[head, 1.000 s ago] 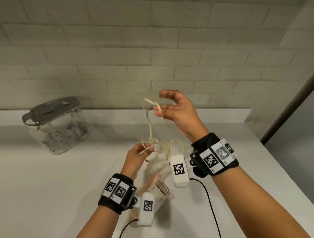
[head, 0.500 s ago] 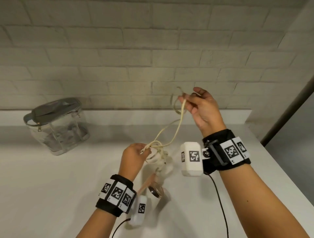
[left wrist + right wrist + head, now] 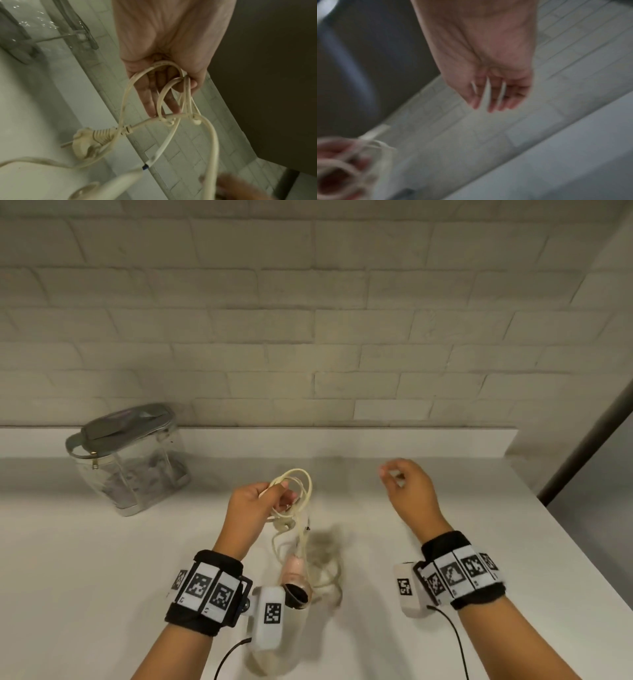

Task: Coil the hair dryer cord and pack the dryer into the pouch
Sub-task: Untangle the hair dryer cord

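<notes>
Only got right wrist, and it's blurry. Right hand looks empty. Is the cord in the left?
Observer: Yes. The left hand grips several loops of cord.
Operator: Plug end secured?
Observer: No. The plug dangles free below the fingers, not tucked into the loops.
Operator: Dryer in the pouch?
Observer: No. The dryer is below the left hand, over the counter. The pouch stands apart at the back left.
</notes>
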A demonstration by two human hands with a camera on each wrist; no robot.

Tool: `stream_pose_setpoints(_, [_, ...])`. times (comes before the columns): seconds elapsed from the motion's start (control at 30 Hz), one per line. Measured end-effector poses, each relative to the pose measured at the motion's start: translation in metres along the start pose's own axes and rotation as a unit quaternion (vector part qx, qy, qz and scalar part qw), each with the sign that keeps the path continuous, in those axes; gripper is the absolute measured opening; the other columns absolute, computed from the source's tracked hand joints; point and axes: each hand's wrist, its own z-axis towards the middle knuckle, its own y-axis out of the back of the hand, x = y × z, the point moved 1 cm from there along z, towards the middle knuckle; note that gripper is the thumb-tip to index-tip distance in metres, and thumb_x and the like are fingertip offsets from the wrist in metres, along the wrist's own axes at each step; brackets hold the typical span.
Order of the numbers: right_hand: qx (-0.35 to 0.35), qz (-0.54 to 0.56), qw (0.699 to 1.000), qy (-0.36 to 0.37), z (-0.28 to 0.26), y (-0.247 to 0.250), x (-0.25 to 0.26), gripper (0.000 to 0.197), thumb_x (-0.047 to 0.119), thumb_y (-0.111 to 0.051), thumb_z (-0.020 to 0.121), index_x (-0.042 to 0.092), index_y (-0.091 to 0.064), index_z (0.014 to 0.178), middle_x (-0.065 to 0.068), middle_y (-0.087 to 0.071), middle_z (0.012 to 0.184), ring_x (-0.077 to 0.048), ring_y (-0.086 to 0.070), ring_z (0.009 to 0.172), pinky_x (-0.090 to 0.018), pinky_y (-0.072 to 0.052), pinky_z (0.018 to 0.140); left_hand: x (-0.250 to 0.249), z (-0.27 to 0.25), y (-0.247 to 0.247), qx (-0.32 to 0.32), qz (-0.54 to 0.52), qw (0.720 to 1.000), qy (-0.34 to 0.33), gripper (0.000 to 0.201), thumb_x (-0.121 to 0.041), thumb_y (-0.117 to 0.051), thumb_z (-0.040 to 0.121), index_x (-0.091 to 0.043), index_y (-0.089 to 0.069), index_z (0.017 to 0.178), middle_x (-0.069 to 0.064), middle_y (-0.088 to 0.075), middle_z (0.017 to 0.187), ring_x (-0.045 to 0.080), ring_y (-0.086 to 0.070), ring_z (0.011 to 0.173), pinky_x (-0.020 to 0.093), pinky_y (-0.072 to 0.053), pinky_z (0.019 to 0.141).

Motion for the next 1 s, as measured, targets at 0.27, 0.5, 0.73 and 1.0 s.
stream_pose_setpoints(0.27, [0.241, -0.175, 0.940, 0.164, -0.045, -0.046, 0.107, 0.025, 0.033, -0.069, 0.077, 0.019, -0.066, 0.099, 0.000, -0.069, 0.092, -0.018, -0.060, 0.078, -0.024, -0.034, 0.062, -0.005, -0.006, -0.012, -0.020, 0.043, 0.999, -0.018, 0.030, -0.017, -0.060, 0.084, -0.016, -0.067, 0.056, -0.001, -0.067, 0.048, 0.010, -0.062, 0.049, 0.019, -0.049, 0.052])
stream_pose_setpoints(0.5, [0.221, -0.138, 0.955, 0.143, -0.020, -0.036, 0.092, 0.026, 0.002, -0.055, 0.087, 0.010, -0.067, 0.108, -0.009, -0.066, 0.105, -0.024, -0.065, 0.072, -0.023, -0.047, 0.070, 0.006, -0.004, -0.003, -0.066, 0.038, 0.997, -0.012, 0.023, -0.028, -0.061, 0.085, -0.014, -0.069, 0.069, 0.011, -0.070, 0.069, 0.025, -0.066, 0.066, 0.033, -0.053, 0.067])
stream_pose_setpoints(0.73, [-0.021, -0.013, 0.992, 0.125, 0.003, 0.013, 0.072, 0.013, 0.019, -0.047, 0.094, 0.015, -0.057, 0.100, 0.004, -0.058, 0.078, -0.014, -0.053, 0.066, -0.028, -0.038, 0.063, 0.001, 0.002, 0.009, -0.063, 0.082, 0.994, -0.027, 0.038, -0.036, -0.054, 0.088, -0.006, -0.060, 0.066, 0.007, -0.053, 0.058, 0.019, -0.049, 0.054, 0.023, -0.041, 0.051])
stream_pose_setpoints(1.0, [-0.136, 0.125, 0.982, 0.037, 0.031, 0.056, 0.032, 0.003, 0.019, -0.046, 0.095, 0.019, -0.043, 0.096, -0.001, -0.051, 0.064, -0.002, -0.045, 0.044, -0.018, -0.037, 0.047, -0.002, 0.009, 0.046, -0.062, -0.008, 0.998, -0.016, 0.033, -0.040, -0.052, 0.088, -0.020, -0.064, 0.065, 0.003, -0.048, 0.066, 0.017, -0.041, 0.063, 0.030, -0.034, 0.061])
